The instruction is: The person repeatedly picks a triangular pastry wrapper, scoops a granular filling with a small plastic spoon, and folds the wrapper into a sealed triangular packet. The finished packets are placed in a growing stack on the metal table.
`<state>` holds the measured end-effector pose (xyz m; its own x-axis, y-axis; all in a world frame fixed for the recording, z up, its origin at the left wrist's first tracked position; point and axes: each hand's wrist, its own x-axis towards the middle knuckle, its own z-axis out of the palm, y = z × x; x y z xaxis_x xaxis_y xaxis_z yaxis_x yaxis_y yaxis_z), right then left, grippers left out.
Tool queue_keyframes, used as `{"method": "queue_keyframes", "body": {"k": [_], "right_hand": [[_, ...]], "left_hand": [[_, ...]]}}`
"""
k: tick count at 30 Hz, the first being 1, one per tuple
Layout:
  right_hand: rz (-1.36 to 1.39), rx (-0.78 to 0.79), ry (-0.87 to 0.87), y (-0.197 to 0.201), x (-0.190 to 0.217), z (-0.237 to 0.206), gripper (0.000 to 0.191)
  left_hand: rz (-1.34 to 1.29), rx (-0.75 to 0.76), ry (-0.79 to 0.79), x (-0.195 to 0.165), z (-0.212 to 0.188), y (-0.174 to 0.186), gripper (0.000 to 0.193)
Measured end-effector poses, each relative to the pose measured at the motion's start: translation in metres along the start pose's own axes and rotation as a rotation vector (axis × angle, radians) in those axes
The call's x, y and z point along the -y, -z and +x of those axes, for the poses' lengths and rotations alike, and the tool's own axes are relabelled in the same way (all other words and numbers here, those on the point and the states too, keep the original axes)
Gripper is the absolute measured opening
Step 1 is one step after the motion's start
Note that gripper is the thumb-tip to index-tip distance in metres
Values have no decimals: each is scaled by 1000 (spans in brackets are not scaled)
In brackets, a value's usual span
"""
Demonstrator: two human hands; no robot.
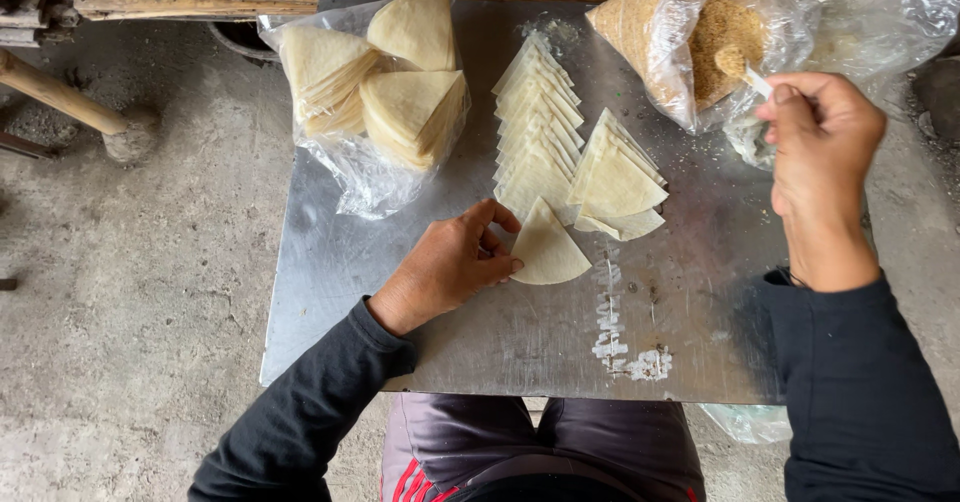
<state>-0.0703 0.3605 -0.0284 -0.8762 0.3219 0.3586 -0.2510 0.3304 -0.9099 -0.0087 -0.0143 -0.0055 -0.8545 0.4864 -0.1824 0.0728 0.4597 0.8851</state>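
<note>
Metal table (520, 352): right fingers (790, 102) pinch spoon (740, 67) in crumb bag (680, 32); left fingers (490, 252) press wrapper (545, 252).

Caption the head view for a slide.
Left hand steadies a triangular wrapper on a metal table; right hand spoons crumbs from a bag.

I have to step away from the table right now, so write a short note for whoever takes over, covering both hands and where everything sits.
Left hand: fingertips press on a single wedge-shaped wrapper lying flat on the metal table; no filling on it yet.
Right hand: holds a small spoon, its bowl loaded with brown crumbly filling, inside the open plastic bag of filling at the far right.
Laid out: an overlapping row of wrappers and a smaller fan of them behind the single one.
Spare stacks sit in a clear bag at the far left.
Left: none of the laid-out wrappers shows filling.
</note>
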Motion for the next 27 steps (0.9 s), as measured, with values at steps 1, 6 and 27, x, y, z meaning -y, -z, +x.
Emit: {"method": "queue_keyframes", "body": {"k": [1,6,27], "right_hand": [[30,7,2,3,2,-2,11],[156,114,-16,8,19,-32,10],[-448,597,545,-61,40,-116,16]], "left_hand": [[-13,-1,2,0,0,0,34],[-35,5,8,4,1,2,36],[12,4,-40,12,4,2,39]]}}
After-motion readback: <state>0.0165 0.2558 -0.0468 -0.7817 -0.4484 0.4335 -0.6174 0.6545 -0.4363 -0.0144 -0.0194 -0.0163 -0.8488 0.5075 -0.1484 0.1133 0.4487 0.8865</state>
